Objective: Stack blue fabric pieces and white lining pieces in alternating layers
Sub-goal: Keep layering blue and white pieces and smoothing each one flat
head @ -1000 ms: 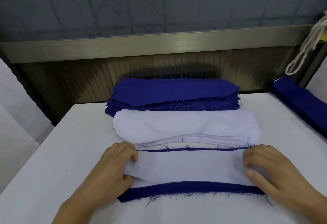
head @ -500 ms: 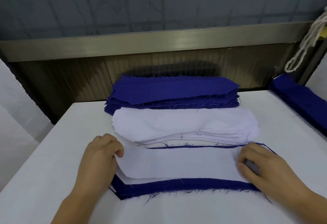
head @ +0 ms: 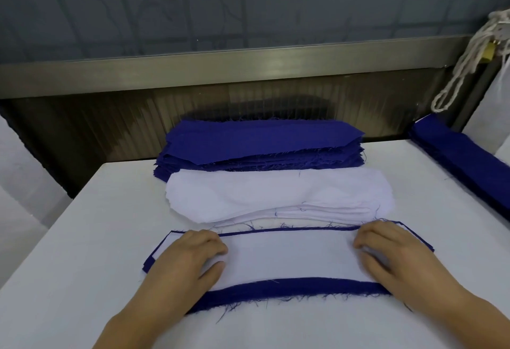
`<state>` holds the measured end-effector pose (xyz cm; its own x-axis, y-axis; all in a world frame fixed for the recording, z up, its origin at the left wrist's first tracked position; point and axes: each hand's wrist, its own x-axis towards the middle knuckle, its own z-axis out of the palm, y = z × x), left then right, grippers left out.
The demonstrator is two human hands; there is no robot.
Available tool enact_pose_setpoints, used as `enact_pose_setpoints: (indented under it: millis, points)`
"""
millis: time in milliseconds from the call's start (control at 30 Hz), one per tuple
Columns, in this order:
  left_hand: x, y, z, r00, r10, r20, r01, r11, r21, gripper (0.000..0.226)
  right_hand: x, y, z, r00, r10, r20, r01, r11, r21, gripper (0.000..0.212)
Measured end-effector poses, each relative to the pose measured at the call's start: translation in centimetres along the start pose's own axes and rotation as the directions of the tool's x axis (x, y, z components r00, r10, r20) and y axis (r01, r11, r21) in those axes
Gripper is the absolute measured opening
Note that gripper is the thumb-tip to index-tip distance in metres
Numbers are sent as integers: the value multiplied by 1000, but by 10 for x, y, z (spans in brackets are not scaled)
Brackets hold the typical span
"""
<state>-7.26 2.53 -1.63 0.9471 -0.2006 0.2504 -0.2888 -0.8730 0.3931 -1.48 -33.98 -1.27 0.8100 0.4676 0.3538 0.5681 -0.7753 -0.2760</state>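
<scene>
A white lining piece (head: pixel 289 259) lies on a blue fabric piece (head: pixel 289 290) at the near middle of the white table (head: pixel 82 238), blue showing as a wide band along its 6 o'clock edge and a thin line at 12. The left hand (head: pixel 187 263) rests on the lining's 9 o'clock end, fingers close together and lightly bent, thumb apart; the right hand (head: pixel 392 255) rests on the 3 o'clock end, fingers likewise together and bent onto the cloth. Neither appears to pinch anything. This looks like the settling step: lining just placed and being squared on its blue layer. Just beyond at 12 o'clock sits the white lining pile (head: pixel 278 194), then the blue fabric pile (head: pixel 262 141) behind it. Next should be a blue piece from that far pile, which calls for lifting only the top layer and laying it edge-true over the lining
</scene>
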Motion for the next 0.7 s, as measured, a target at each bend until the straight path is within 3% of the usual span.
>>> enact_pose_setpoints:
  millis: [200, 300, 400, 567, 700]
  points:
    - [0, -1, -1, 998, -57, -14, 57, 998, -13, 18, -4, 23, -9, 948, 305, -88, -308, 951, -23, 26]
    - [2, 1, 0, 997, -76, -24, 75, 997, -16, 14, 0, 14, -8, 970, 214, -114, -223, 972, -75, 26]
    - [4, 2, 0, 997, -64, -34, 63, 998, -7, 11, 2, 3, -1, 995, 90, -35, -92, 994, -63, 21]
    - [7, 4, -3, 996, -77, -47, 78, 997, 23, 7, 17, 10, -2, 992, 117, -49, -121, 988, -96, 22]
    - [28, 6, -9, 979, -12, -202, 18, 999, 31, 10, 41, 13, -7, 991, 61, -119, -66, 997, -36, 23]
